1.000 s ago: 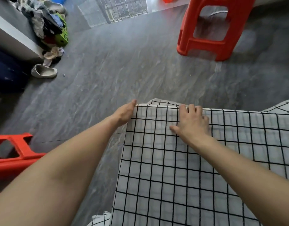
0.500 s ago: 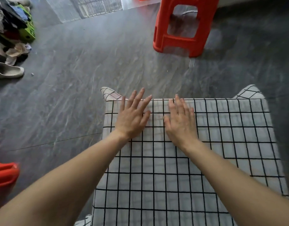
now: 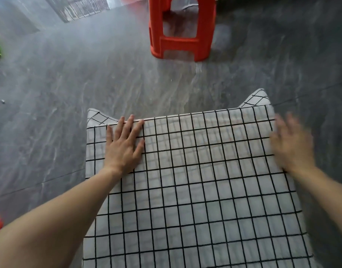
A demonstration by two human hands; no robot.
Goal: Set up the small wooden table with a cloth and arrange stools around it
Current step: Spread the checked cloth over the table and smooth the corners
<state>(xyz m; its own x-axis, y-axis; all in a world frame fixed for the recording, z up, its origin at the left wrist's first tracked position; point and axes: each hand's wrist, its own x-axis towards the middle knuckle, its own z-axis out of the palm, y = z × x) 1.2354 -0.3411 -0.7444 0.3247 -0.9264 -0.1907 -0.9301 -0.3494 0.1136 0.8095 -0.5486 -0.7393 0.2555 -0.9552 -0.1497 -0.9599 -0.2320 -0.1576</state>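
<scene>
- Left hand [image 3: 123, 144] flat, fingers straight, pressing the checked cloth [image 3: 195, 190] near its far left corner.
- Right hand [image 3: 291, 146] blurry, fingers spread, holding nothing, at the cloth's right edge.
- Red stool [image 3: 180, 29] well beyond both hands.

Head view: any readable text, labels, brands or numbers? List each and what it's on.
None readable.
Checked cloth: a black grid pattern only, no lettering.
Red stool: no label or brand visible.
Grey floor: veining only, no marks.
Left edge of the picture is blurred; no text can be made out there.
</scene>
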